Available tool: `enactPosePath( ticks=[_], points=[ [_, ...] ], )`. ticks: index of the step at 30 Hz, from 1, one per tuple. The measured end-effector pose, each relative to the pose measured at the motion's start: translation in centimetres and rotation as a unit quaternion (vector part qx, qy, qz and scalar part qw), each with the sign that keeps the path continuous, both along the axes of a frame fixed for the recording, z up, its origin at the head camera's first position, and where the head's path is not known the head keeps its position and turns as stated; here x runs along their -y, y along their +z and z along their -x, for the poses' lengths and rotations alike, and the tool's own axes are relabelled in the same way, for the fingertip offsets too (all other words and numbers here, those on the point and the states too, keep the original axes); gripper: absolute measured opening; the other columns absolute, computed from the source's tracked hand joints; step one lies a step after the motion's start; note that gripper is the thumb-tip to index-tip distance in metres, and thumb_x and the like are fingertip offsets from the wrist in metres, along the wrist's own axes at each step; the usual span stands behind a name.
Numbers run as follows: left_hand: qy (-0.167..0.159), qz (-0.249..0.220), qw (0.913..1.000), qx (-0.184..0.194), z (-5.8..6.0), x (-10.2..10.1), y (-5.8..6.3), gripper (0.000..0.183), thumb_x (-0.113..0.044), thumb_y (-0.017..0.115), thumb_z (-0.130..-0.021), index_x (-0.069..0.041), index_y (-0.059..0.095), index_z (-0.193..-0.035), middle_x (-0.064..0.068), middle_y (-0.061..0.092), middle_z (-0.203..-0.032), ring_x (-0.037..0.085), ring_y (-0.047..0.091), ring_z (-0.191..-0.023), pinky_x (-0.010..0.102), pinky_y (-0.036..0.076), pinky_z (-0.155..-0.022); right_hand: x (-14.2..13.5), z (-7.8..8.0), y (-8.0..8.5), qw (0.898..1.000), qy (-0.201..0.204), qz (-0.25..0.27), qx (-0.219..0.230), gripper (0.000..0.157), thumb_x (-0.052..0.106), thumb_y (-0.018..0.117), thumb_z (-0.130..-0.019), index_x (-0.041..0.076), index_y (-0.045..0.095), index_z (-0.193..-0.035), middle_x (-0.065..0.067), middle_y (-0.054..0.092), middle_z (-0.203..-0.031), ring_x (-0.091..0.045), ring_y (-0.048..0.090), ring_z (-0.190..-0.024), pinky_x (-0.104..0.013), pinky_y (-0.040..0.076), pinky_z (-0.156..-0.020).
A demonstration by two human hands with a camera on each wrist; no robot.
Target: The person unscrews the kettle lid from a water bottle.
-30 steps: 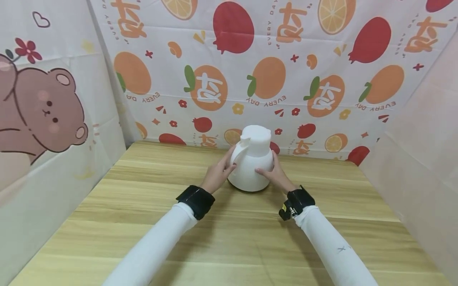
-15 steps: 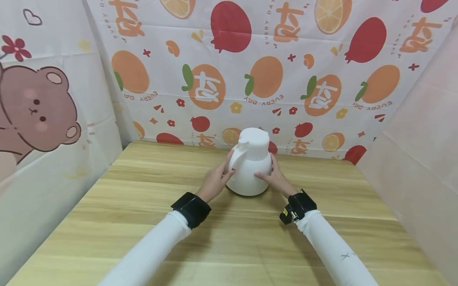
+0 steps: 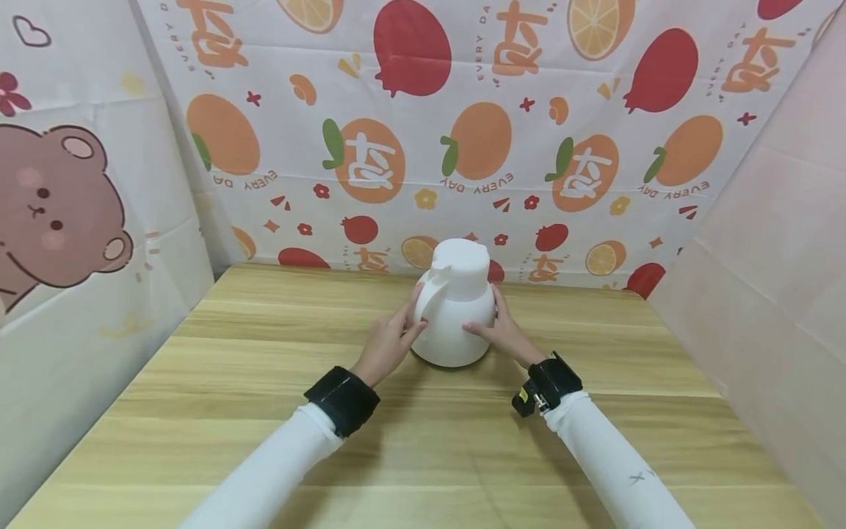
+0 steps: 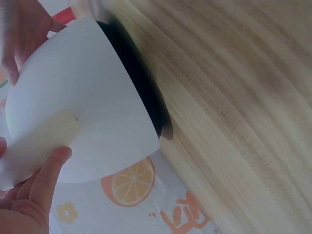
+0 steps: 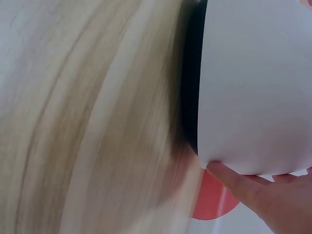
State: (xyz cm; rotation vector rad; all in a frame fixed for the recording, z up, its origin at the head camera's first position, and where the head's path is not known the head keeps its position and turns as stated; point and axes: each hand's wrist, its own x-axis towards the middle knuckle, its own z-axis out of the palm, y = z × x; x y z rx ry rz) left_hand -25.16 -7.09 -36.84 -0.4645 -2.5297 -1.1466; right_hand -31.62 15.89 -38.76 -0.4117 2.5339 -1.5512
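Observation:
A white thermos jug [image 3: 456,330] stands upright near the back of the table, a hand on each side of it. My left hand [image 3: 390,342] holds it at its handle [image 3: 434,290], which faces left and toward me. In the left wrist view, fingertips [image 4: 61,153] lie against the handle's lower end. My right hand [image 3: 505,334] grips the opposite side, thumb on the front of the body and fingers round the far side. Along the tabletop runs the jug's dark base [image 4: 141,78]. In the right wrist view, fingers [image 5: 234,183] lie along the white body.
The wood-grain table [image 3: 436,455] reaches back to a fruit-printed cloth [image 3: 291,147], close behind the jug. A bear-printed cloth [image 3: 53,198] hangs at the left, a pale plain one [image 3: 780,294] at the right. Both wrists wear black straps [image 3: 342,400].
The jug has shifted a little toward me, with both hands keeping hold of it. The head view has turned slightly to the right.

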Motion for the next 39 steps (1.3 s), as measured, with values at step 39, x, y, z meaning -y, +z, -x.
enactPosePath(
  ticks=[39],
  points=[
    [0.064,0.037,0.9905,-0.116,-6.5,-2.9,-1.2,0.066,-0.02,0.069,-0.083,-0.005,0.041,-0.141,0.012,0.064,-0.063,0.014,0.05,-0.054,0.028,0.047,-0.052,-2.6,-2.9,-0.2,0.996,0.086,-0.032,-0.01,0.102,0.033,0.067,-0.083,0.024,-0.007,-0.152,-0.019,-0.002,-0.162,-0.048,0.012,-0.143,-0.072,0.024,-0.106]
  ],
)
